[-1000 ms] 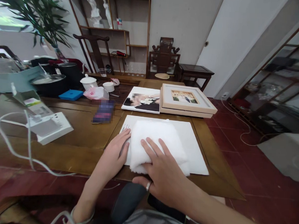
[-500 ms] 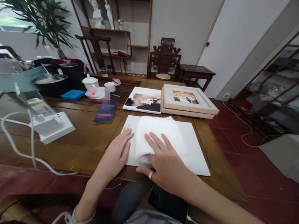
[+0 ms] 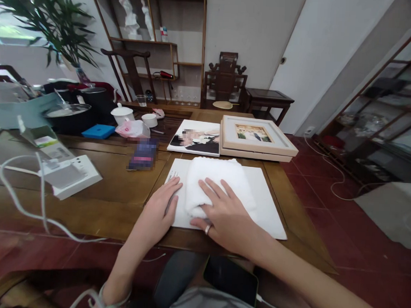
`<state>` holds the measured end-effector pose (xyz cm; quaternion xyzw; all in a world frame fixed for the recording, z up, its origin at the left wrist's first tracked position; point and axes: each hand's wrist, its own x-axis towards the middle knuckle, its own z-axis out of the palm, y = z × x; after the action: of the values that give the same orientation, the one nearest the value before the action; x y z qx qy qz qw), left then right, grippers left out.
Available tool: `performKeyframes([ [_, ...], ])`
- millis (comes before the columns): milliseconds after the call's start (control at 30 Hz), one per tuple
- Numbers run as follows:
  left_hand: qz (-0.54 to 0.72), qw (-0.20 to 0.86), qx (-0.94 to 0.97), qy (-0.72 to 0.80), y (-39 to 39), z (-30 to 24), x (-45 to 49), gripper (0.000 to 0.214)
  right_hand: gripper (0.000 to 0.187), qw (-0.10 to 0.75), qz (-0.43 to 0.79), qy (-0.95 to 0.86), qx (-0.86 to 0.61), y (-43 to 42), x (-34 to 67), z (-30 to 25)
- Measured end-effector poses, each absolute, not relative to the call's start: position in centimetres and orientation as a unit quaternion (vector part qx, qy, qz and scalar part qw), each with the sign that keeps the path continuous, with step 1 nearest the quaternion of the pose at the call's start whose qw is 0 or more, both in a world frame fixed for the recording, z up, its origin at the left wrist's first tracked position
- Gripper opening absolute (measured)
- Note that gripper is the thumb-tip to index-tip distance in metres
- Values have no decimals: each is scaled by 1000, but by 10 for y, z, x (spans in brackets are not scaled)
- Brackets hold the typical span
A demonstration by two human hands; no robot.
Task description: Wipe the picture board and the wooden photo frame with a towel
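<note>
Head view looks down on a brown wooden table (image 3: 121, 177) where a flat white board (image 3: 268, 198) lies square to the near edge. On it sits a folded white cloth (image 3: 218, 177), soft and thick, its corners rounded by the fold. The right hand (image 3: 228, 215) lies spread on the cloth's near end, fingers flat and pressing down, gripping nothing; a ring shows on one finger. The left hand (image 3: 157, 211) rests open and flat on the board's left edge, just beside the cloth, holding the board down rather than clasping it.

Behind the board, almost touching its far edge, lie an unframed photo print (image 3: 196, 137) and a pale wooden frame (image 3: 257, 138) stacked on a second one. A white power strip (image 3: 69, 176) with a looping cable (image 3: 26, 209) sits well apart to the left.

Risks, as I judge them: the board looks smooth and light, so a hard push of the cloth could slide it into the print and frame if the left hand lifts. The cloth is loose and could bunch or unfold under the palm. The ring, being hard, could scratch the board's surface if the hand slips off the cloth.
</note>
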<state>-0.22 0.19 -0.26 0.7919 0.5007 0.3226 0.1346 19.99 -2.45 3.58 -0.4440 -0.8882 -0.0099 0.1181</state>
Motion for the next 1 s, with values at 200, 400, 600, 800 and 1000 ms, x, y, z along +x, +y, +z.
performKeyframes([
  [200, 327, 134, 790, 501, 1, -2, -2, 39, 48, 99, -39, -878, -467, -8, 197, 30],
  [400, 326, 135, 790, 502, 1, -3, -2, 40, 56, 121, -24, -880, -458, -36, 192, 34],
  [600, 322, 129, 795, 498, 2, -2, -2, 39, 54, 114, 37, -901, -417, -53, 195, 44],
  [800, 320, 133, 794, 499, 2, -2, -3, 39, 44, 146, 16, -888, -436, -37, 200, 39],
  [1000, 324, 134, 792, 500, 1, -3, -2, 41, 42, 151, -9, -884, -442, -28, 199, 33],
])
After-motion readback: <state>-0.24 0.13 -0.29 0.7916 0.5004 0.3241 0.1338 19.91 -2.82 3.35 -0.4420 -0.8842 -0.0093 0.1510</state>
